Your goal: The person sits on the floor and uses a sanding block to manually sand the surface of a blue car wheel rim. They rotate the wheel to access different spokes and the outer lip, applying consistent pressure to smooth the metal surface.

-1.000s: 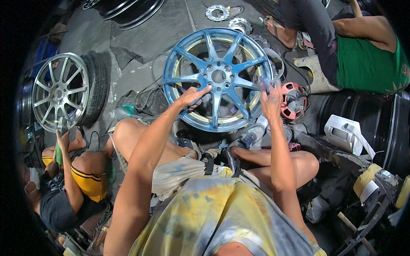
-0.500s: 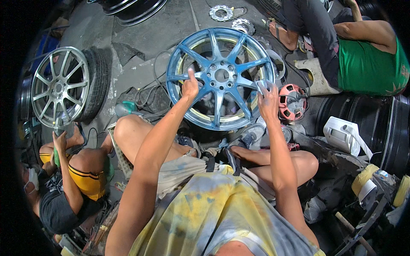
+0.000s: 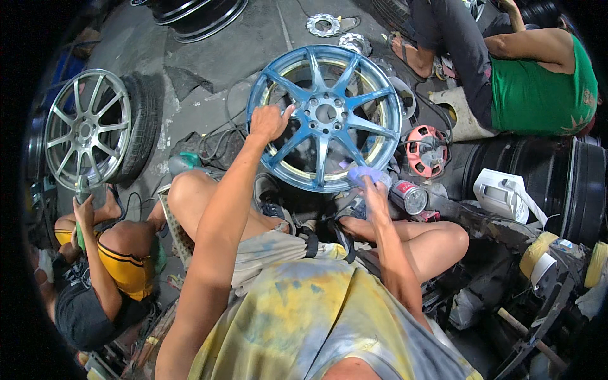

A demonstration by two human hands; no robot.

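A blue multi-spoke car wheel rim (image 3: pixel 322 88) stands tilted in front of my legs, its face toward me, with pale patches on spokes and lip. On its left side, my left hand (image 3: pixel 271 123) is closed round a spoke, thumb pointing toward the hub. My right hand (image 3: pixel 375 193) pinches a thin purple piece of sandpaper (image 3: pixel 365 173) at the lower right of the rim's outer lip. Whether the sheet touches the lip I cannot tell. Just right of that hand lies a metal can (image 3: pixel 410 197).
A red cable reel (image 3: pixel 427 151) is right of the rim. At left, a co-worker (image 3: pixel 88 285) holds a tool against a silver wheel rim (image 3: pixel 87 130), beside a tyre (image 3: pixel 140 126). A person in green (image 3: pixel 541 88) sits at upper right. A white box-shaped device (image 3: pixel 501 195) rests near dark rims.
My right hand has moved down and toward me from a right-hand spoke to the lower lip, bringing the purple sheet into view. My left hand has shifted slightly left, with its thumb lowered.
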